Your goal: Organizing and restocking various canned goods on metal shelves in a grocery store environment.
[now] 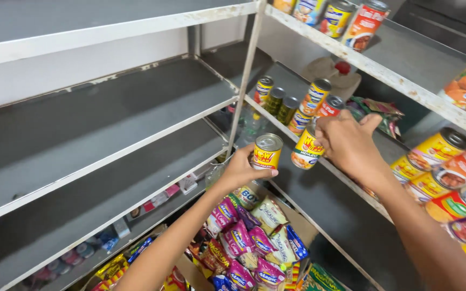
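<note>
— Two cans, one in each of my hands. My left hand (242, 171) is closed around a yellow can (267, 152) with a silver top, held upright in the air just off the front edge of the middle shelf (351, 215), beside the white upright post (244, 81).

— And your right?

— My right hand (350, 144) grips a second yellow can (306, 149) from above, fingers curled over its top. It is tilted, its bottom swung toward the other can, right at the front edge of that same shelf. The two cans are near each other but apart.

— What stands behind them?

— Just behind my right hand there is a row of cans on the shelf: a red can (330, 106) nearly touching my fingers, a taller yellow can (316, 96) beside it, two dark green cans (281, 105) further back, and another yellow one (263, 89) at the post. Toward the back lies a white cap (333, 75) with a red button on top.

— And to the right end?

— More cans lying on their sides, yellow and red, stacked together (449, 167). On the shelf above, at its front edge, four cans stand in a row (341, 16).

— Below your arms?

— A cardboard box (297, 221) full of snack packets (244, 237), pink, purple and blue, directly under my left forearm. The grey shelves (98, 134) on the left side hold nothing near my hands; I cannot make out the small packets on the lowest one.
</note>
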